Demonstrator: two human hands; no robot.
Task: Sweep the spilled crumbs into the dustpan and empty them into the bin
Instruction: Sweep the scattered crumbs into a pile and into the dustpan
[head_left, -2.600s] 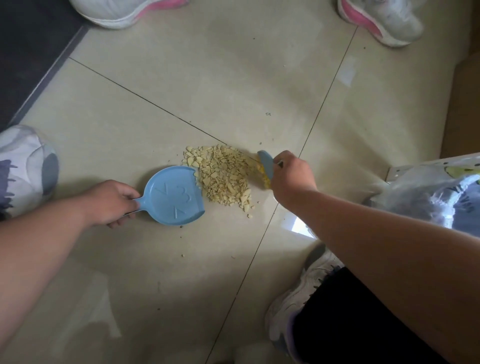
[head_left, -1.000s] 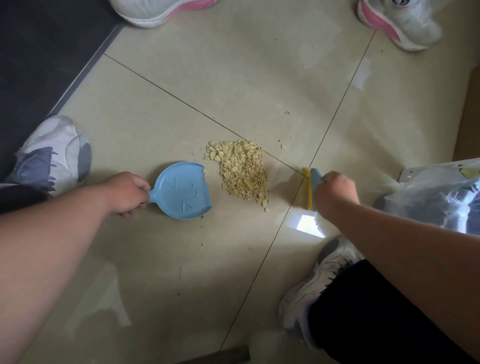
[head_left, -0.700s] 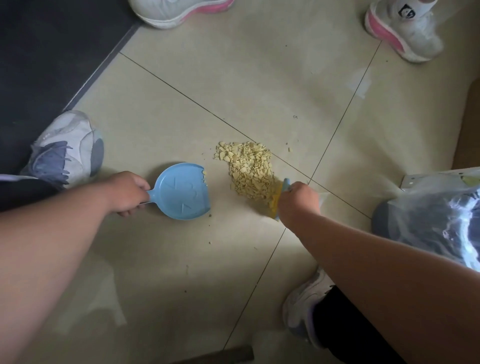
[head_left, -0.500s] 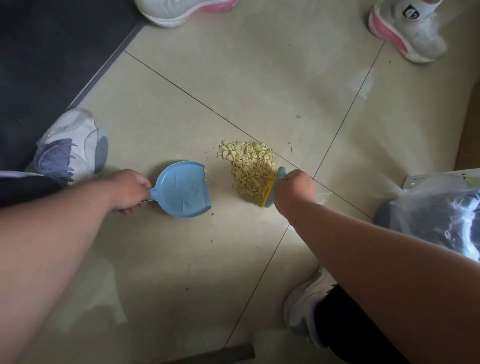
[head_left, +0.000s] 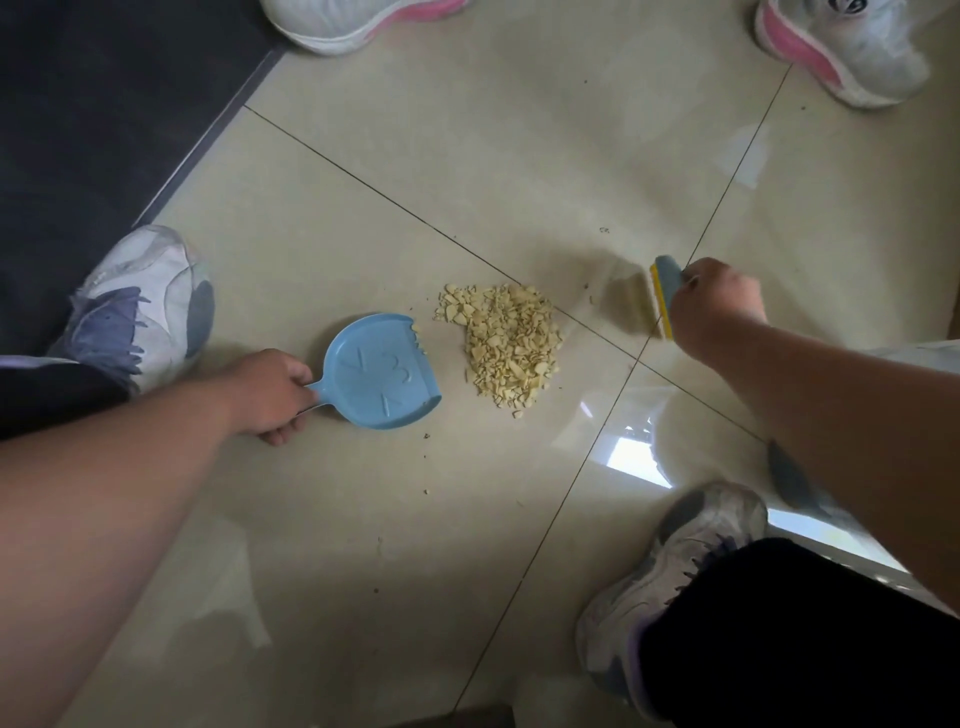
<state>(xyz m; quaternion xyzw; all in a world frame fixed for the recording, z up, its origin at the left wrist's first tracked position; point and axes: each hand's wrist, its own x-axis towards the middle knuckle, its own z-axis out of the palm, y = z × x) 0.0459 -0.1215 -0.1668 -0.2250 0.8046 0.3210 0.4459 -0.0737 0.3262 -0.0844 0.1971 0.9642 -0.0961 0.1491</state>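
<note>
crumbs (head_left: 501, 345) lie between left hand (head_left: 270, 392) gripping dustpan (head_left: 382, 371) and right hand (head_left: 714, 306) gripping brush (head_left: 662, 291).

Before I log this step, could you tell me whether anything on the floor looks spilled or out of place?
Yes: a pile of yellow crumbs lies on the tiles beside the blue dustpan, with stray bits scattered nearer the camera. The dustpan holds hardly any.

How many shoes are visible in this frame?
4: one shoe at left, one at lower right, and two pink-soled ones at the top edge, left and right, both cropped.
</note>
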